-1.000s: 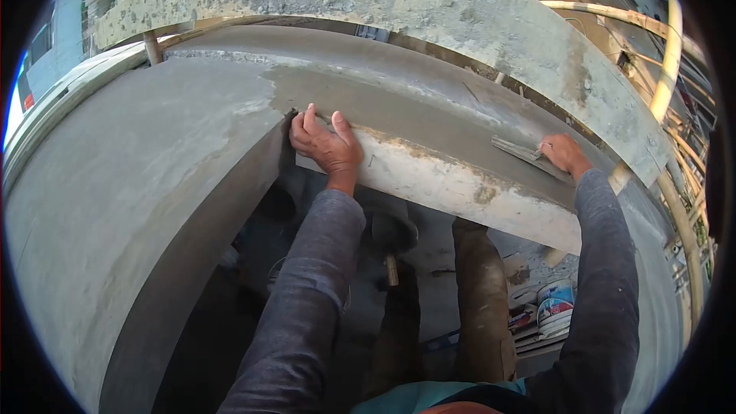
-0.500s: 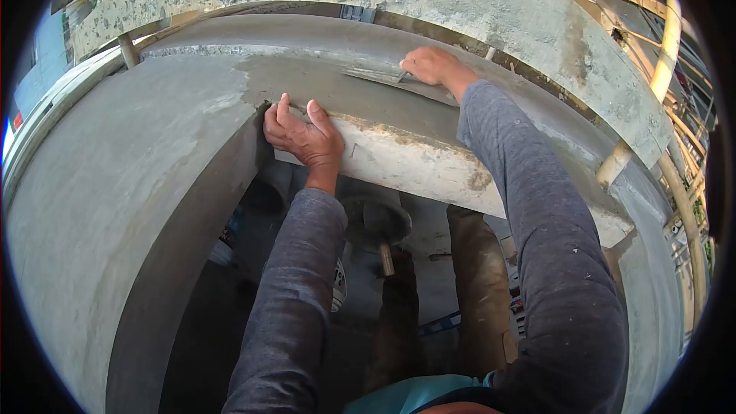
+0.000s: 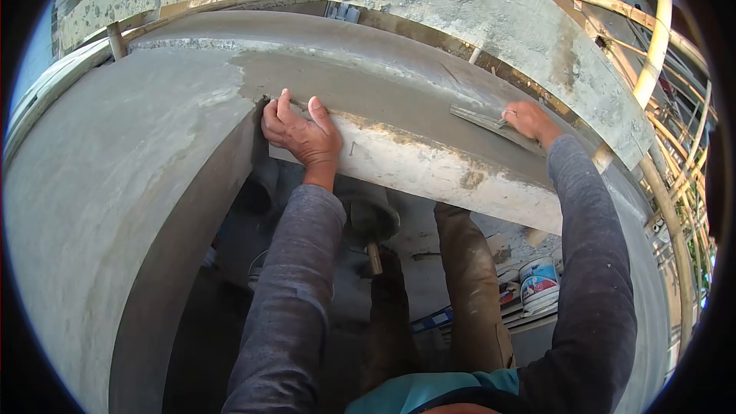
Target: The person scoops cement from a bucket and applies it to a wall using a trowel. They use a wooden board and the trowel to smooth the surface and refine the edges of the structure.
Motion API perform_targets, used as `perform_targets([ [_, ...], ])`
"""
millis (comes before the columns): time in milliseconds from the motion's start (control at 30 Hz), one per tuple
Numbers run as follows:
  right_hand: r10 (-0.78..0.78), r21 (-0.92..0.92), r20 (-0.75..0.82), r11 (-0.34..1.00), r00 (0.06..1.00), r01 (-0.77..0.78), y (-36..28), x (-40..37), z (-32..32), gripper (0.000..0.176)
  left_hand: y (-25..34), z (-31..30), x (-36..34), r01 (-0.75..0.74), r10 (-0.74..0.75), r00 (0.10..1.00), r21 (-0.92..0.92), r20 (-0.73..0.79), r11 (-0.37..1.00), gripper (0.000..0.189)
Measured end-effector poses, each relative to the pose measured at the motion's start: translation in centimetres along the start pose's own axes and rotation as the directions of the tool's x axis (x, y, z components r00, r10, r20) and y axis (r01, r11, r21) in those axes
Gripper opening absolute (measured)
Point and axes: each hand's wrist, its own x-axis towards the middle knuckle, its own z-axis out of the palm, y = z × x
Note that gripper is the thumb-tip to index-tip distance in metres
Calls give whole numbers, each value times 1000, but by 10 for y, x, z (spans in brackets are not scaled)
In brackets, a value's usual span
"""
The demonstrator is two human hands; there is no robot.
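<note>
A pale board [image 3: 437, 165] lies along the front edge of a grey plastered ledge [image 3: 345, 92]. My left hand [image 3: 305, 132] grips the board at its left end, with fingers over the top edge near the opening's corner. Farther right, my right hand [image 3: 530, 123] is closed on a flat metal trowel [image 3: 484, 120], whose blade lies on the wet-looking plaster behind the board. The trowel's handle is mostly hidden by my fingers.
A rough concrete-spattered plank [image 3: 460, 0] arches across the far side. Bamboo poles [image 3: 655, 46] stand at the right. Below the ledge are a round pan [image 3: 372, 218] with a wooden handle, a white bucket [image 3: 539, 285] and my legs. A smooth grey wall [image 3: 100, 161] curves at left.
My right hand and the trowel have moved right along the ledge. My left hand keeps its place on the board. The bucket at lower right has come into view.
</note>
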Motion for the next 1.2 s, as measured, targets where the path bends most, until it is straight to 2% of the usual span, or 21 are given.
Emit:
perform_targets([
  [133, -71, 124, -48, 989, 996, 76, -30, 20, 5, 40, 1, -1, -2, -9, 9, 1000, 8, 1, 1000, 55],
  [267, -157, 214, -79, 962, 984, 171, -108, 78, 1, 40, -1, 0, -1, -14, 14, 1000, 18, 14, 1000, 54],
  [333, -176, 243, -62, 952, 982, 186, -147, 83, -3, 40, 0, 0, 0, -3, 3, 1000, 24, 18, 1000, 54],
  [400, -297, 261, -56, 917, 953, 301, -168, 73, -17, 39, 0, -1, -2, 8, -8, 1000, 12, 18, 1000, 54],
  [433, -294, 249, -62, 921, 954, 300, -167, 66, -22, 39, 0, -1, -1, 0, 0, 1000, 12, 12, 1000, 53],
  [500, -383, 342, -57, 860, 922, 378, -160, 42, -24, 37, 2, -1, -1, 1, -1, 1000, 8, 3, 1000, 53],
  [633, -367, 326, -104, 865, 924, 381, -138, 41, -18, 38, 0, -1, -1, 35, -35, 999, 12, 20, 999, 52],
  [700, -228, 356, -163, 894, 960, 273, -137, 69, -9, 40, 1, -2, -1, 35, -35, 999, 13, 33, 999, 52],
  [833, -253, 306, -120, 910, 960, 278, -179, 136, -1, 42, 2, -2, 0, 26, -27, 999, 22, 27, 999, 50],
  [933, -258, 237, -122, 930, 958, 281, -218, 150, -3, 42, 0, -1, 0, 31, -31, 999, 11, 31, 999, 50],
  [1000, -390, 277, -69, 877, 918, 393, -229, 137, -17, 41, -1, -2, -3, 28, -27, 999, -17, 25, 999, 49],
  [1133, -439, 260, -60, 860, 896, 439, -212, 81, -36, 40, 1, 0, -2, 27, -27, 1000, 12, 4, 1000, 47],
  [1200, -496, 321, -110, 802, 861, 503, -197, 77, -38, 40, 0, -1, 1, 39, -39, 999, 17, -7, 999, 46],
])
